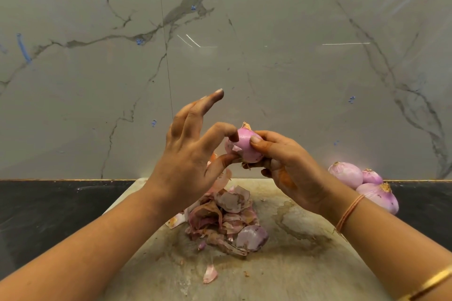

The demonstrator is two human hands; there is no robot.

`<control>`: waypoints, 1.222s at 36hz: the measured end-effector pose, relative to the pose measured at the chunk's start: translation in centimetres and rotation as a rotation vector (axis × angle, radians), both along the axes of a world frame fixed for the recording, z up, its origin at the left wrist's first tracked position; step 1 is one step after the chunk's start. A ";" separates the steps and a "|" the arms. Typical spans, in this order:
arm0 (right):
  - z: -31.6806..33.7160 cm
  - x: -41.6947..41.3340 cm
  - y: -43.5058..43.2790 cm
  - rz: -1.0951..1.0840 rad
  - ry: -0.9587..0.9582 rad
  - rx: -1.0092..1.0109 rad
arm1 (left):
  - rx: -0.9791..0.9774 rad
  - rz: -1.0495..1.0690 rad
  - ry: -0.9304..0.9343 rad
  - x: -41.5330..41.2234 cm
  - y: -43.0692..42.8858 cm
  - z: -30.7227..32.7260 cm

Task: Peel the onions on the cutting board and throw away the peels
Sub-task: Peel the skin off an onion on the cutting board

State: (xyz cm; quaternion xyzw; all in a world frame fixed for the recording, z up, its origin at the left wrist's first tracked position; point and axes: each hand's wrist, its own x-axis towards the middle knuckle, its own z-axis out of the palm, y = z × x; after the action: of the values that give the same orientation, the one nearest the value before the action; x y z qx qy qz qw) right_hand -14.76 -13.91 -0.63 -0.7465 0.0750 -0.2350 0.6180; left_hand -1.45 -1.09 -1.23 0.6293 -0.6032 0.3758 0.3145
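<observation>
Nearest us, below both hands, a heap of peels (pixel 226 217) lay on the stained cutting board (pixel 281 271). Above it our right hand (pixel 291 166) gripped the onion (pixel 244 145) in the air, thumb on top, while our left hand (pixel 190 151) pinched a loose flap of skin at its side, other fingers spread. Beyond our right wrist three peeled onions (pixel 362 184) sat together at the board's far corner.

Both hands raised, left (pixel 193 154) pinching, right (pixel 288 166) gripping.
</observation>
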 end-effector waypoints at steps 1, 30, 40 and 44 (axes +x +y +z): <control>0.0 0.0 0.1 -0.006 -0.001 0.001 | 0.003 -0.007 0.008 -0.1 0.0 0.0; 0.3 0.0 0.0 -0.059 -0.043 0.235 | 0.025 0.073 -0.059 -0.2 0.0 -0.1; 0.2 0.1 0.4 0.010 -0.010 0.219 | -0.031 0.050 -0.081 0.0 0.0 -0.1; 0.3 0.0 0.5 0.014 -0.016 0.217 | -0.015 0.045 -0.068 -0.1 0.0 -0.2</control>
State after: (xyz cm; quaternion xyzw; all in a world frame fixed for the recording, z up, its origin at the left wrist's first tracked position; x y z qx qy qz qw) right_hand -14.72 -13.44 -0.37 -0.6738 0.0900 -0.2271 0.6974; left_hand -1.58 -1.14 -1.42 0.6274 -0.5963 0.4083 0.2898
